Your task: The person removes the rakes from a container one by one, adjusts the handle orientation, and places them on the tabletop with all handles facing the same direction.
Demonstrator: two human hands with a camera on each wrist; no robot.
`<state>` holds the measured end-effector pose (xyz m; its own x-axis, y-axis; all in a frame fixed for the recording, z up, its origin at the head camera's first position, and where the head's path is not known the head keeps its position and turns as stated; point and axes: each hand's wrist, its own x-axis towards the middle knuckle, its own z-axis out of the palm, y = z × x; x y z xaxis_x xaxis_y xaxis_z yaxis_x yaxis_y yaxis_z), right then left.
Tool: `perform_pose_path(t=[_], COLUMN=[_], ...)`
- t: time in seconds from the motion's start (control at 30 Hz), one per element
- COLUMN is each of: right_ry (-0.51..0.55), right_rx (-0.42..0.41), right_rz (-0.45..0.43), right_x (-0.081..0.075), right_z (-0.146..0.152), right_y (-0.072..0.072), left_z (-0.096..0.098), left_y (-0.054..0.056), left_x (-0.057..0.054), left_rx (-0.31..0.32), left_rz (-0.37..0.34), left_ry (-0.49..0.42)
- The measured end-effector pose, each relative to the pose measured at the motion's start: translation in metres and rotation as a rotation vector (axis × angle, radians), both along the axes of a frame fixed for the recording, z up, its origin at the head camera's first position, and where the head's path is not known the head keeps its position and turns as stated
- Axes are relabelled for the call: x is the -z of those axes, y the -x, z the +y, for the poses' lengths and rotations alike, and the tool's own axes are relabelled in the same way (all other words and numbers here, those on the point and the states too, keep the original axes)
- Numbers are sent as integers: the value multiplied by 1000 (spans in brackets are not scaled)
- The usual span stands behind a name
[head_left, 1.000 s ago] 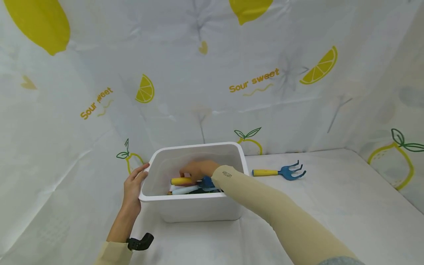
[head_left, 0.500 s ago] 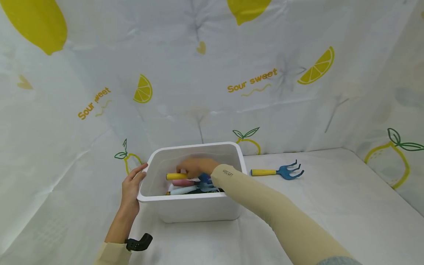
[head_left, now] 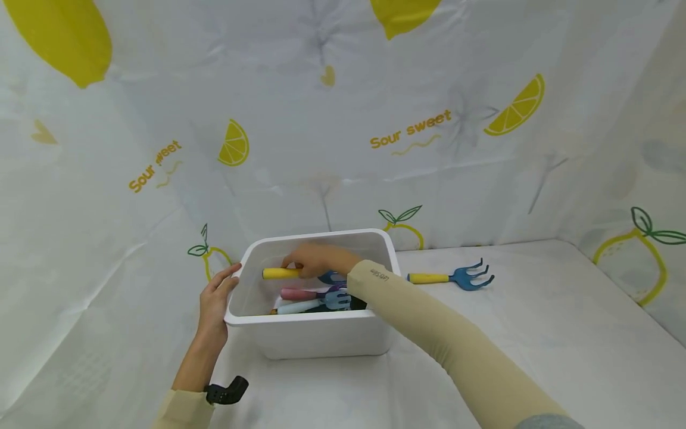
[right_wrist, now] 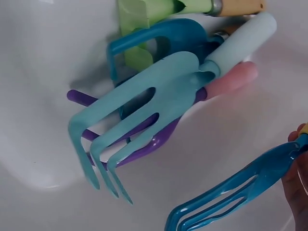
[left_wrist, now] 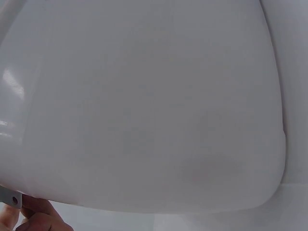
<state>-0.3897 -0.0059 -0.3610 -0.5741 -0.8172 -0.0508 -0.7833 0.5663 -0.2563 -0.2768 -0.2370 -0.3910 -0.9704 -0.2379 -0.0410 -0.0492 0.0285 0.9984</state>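
Note:
A white plastic bin [head_left: 321, 336] stands on the table with several garden tools inside. My left hand [head_left: 214, 301] grips the rim at its left side; curled fingers show at the lower left of the left wrist view. Inside the bin, my right hand [head_left: 320, 260] holds a blue hand rake [right_wrist: 250, 180] by its yellow handle [head_left: 280, 273], above the other tools. Below lie a light-blue hand rake [right_wrist: 159, 91], a purple rake with a pink handle [right_wrist: 233, 79], a darker blue rake [right_wrist: 178, 31] and a green tool [right_wrist: 144, 14] with a wooden handle.
Another blue hand rake [head_left: 468, 277] with a yellow handle lies on the white-covered table [head_left: 509, 333], right of the bin. Behind the bin hangs a lemon-print sheet [head_left: 300, 190]. A black band [head_left: 227, 392] is on my left wrist.
My right hand has lifted the yellow-handled hand rake up and slightly left, away from the other tools, uncovering the pink handle. My left hand stays at the bin's rim.

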Motion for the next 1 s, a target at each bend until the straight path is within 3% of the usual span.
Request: perform_pose_path(t=[0.33,1.0], right_ry=[24,73], right_rx=[-27,-58], right_rz=[-26,-73], right_x=[-9,-9], right_z=[1,4], right_y=[-3,1], left_z=[0,-1], left_y=[1,3], left_x=[-1,0], left_rx=[12,12], left_rz=[6,-4], left_ry=[3,6])
